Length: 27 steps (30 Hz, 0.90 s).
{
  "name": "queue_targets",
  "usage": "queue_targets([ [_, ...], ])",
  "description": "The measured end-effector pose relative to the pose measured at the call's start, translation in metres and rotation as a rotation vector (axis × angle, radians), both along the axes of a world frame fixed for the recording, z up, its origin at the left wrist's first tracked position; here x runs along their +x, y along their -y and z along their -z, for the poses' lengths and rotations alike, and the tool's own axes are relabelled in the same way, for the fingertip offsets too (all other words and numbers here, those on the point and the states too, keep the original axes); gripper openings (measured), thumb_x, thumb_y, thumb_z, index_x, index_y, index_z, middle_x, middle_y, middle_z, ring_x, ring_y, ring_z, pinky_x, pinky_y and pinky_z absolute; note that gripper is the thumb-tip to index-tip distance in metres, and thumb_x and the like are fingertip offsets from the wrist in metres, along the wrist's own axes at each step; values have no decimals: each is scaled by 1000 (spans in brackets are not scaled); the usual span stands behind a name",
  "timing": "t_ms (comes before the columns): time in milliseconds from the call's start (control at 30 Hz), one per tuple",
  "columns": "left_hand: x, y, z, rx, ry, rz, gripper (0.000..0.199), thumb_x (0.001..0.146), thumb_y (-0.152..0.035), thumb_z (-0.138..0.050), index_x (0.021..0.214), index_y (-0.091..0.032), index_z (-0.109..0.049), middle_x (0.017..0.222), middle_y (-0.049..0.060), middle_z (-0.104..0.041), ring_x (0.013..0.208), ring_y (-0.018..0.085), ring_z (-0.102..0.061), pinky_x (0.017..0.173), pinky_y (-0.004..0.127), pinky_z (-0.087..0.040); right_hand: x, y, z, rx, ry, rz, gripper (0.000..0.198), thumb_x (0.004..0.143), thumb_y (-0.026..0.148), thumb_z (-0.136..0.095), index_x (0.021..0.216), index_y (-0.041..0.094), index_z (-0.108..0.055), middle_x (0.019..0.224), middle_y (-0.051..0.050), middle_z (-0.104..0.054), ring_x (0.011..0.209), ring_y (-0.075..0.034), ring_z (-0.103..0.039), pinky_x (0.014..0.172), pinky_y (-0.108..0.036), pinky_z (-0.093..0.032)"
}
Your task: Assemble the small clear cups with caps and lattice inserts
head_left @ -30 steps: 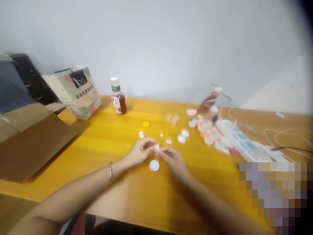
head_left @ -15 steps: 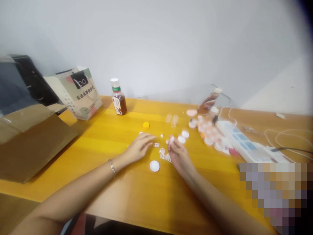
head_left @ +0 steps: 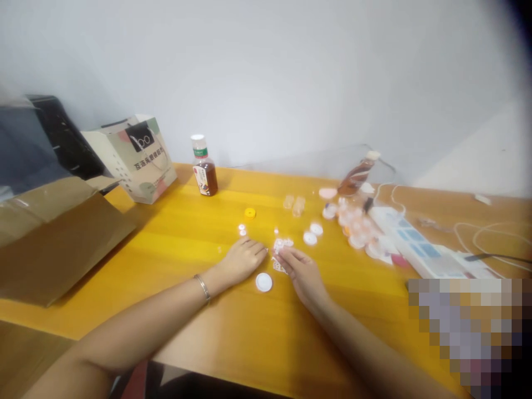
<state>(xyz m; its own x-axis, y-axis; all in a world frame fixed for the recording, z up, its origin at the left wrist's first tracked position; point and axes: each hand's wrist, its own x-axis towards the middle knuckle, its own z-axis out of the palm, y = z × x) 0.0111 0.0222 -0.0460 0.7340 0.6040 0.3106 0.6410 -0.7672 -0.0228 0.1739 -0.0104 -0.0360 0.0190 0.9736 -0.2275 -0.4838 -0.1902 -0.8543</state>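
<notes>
In the middle of the table my left hand [head_left: 246,259] is closed, its fingers curled in and their tips hidden; I cannot make out what they hold. Facing it, my right hand [head_left: 304,270] pinches a white openwork cut-out [head_left: 282,244] between thumb and fingers. More white lacy cut-outs [head_left: 279,265] lie just under that hand. A round white lid [head_left: 264,282] rests on the table in front of both hands. Two white discs [head_left: 310,238] lie beyond my right hand, and small white bits [head_left: 243,229] beyond my left. Farther back sits a yellow round cap [head_left: 250,213].
A cardboard box [head_left: 62,249] and a paper bag [head_left: 143,160] stand left. A bottle of brown liquid [head_left: 205,174] stands at the back; another bottle [head_left: 356,174] leans at the right. Several small pots [head_left: 359,224], a blue-white package [head_left: 409,235] and white cables [head_left: 486,230] lie right.
My left hand has moved slightly down and right, and its stretched fingers have curled in. My right hand has lowered a little towards the white cut-outs. The view has shifted slightly.
</notes>
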Motion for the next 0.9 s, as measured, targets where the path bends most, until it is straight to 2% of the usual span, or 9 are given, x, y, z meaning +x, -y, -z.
queue_targets([
  [67,-2,0,-2,-72,138,-17,20,87,-17,-38,81,-13,-57,77,7,-59,73,17,-54,73,32,-39,1,0,0,-6,5,1,13,58,24,-74,69,20,-70,76,0,-69,76,-12,-62,84,-26,-46],
  [233,-5,6,-21,-381,739,52,14,85,-22,-44,88,-15,-56,91,7,-58,86,15,-54,79,28,-42,4,-2,3,-14,62,-1,14,59,25,-74,70,19,-70,73,0,-69,73,-13,-63,81,-28,-47],
  [300,-3,9,-27,-464,864,68,13,84,-22,-47,83,-15,-58,92,7,-56,88,16,-53,83,30,-41,4,-1,4,-17,107,-41,15,60,27,-73,72,19,-70,74,-1,-70,73,-14,-63,79,-28,-47],
  [500,4,9,-23,-638,948,47,11,81,-20,-52,77,-15,-61,92,6,-52,89,15,-51,87,31,-38,0,4,-3,30,165,-141,17,61,32,-72,75,22,-71,75,-1,-70,72,-14,-62,74,-28,-47],
  [700,7,12,-22,-609,1008,-44,11,80,-21,-51,76,-15,-59,93,6,-51,93,17,-50,88,32,-37,1,5,-4,40,163,-149,17,61,33,-72,75,23,-71,76,0,-70,71,-13,-62,74,-28,-46],
  [900,8,13,-21,-621,1013,-60,11,81,-20,-51,74,-15,-59,92,6,-51,91,16,-50,88,31,-37,2,4,-2,58,189,-162,17,62,33,-71,75,22,-71,75,-1,-70,73,-15,-62,75,-29,-46],
])
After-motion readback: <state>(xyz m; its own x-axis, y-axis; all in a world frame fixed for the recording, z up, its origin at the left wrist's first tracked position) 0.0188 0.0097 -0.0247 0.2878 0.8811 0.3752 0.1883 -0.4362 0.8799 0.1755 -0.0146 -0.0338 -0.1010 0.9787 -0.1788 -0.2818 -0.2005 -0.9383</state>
